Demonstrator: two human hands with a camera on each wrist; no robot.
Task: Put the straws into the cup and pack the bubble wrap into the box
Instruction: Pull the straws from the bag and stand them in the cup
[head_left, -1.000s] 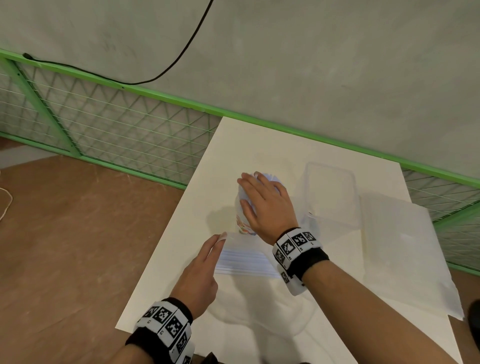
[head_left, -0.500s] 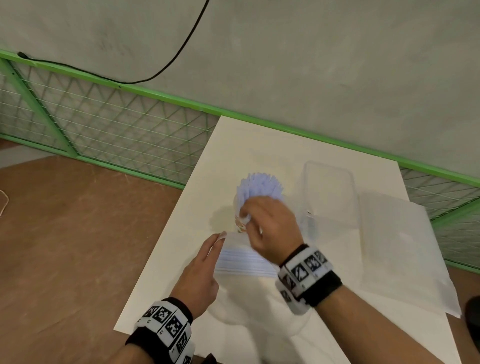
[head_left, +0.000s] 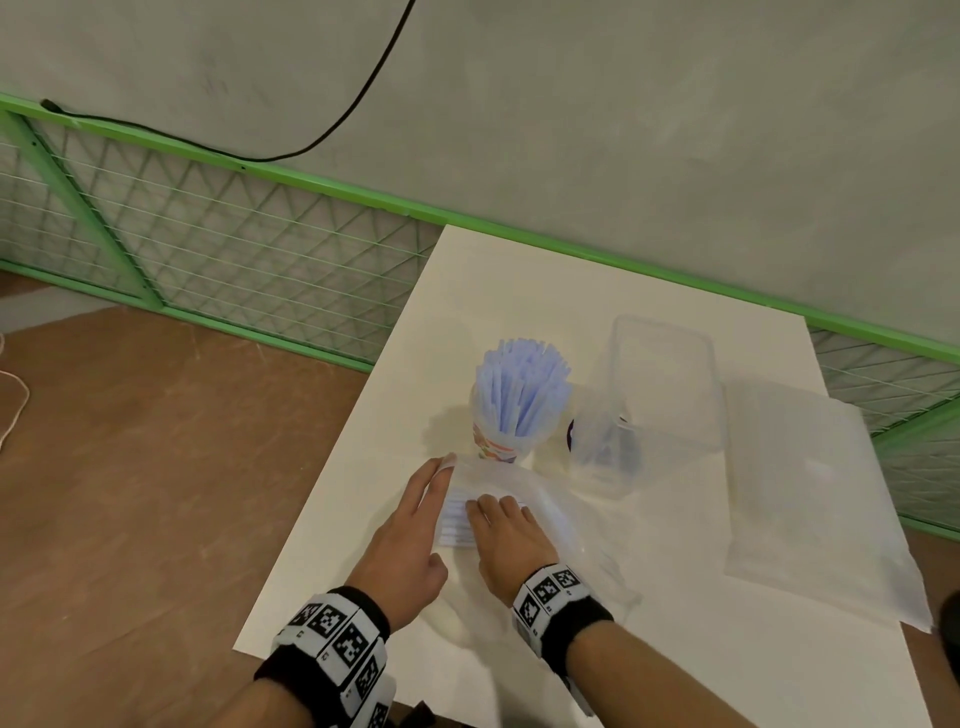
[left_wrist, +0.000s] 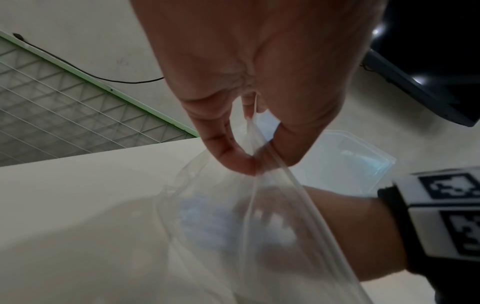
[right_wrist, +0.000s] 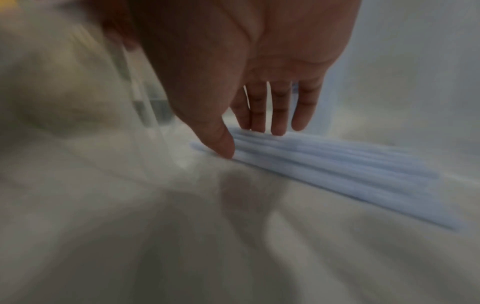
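A patterned paper cup (head_left: 496, 448) stands mid-table, full of pale blue straws (head_left: 522, 384). In front of it lies a clear plastic bag (head_left: 524, 486) holding more blue straws (right_wrist: 337, 164). My left hand (left_wrist: 253, 162) pinches the bag's open edge between thumb and finger. My right hand (right_wrist: 254, 142) reaches into the bag, its straight fingertips resting on the loose straws. A clear plastic box (head_left: 662, 384) stands right of the cup. The sheet of bubble wrap (head_left: 810, 499) lies flat at the table's right side.
A smaller clear container (head_left: 602, 452) sits between cup and box. The white table (head_left: 363, 467) ends at left over brown floor. A green mesh fence (head_left: 234, 249) and grey wall run behind, and a dark monitor (left_wrist: 428, 72) shows at right.
My right hand left the cup's straws and came back toward me into the bag. The left hand kept its pinch on the bag's edge.
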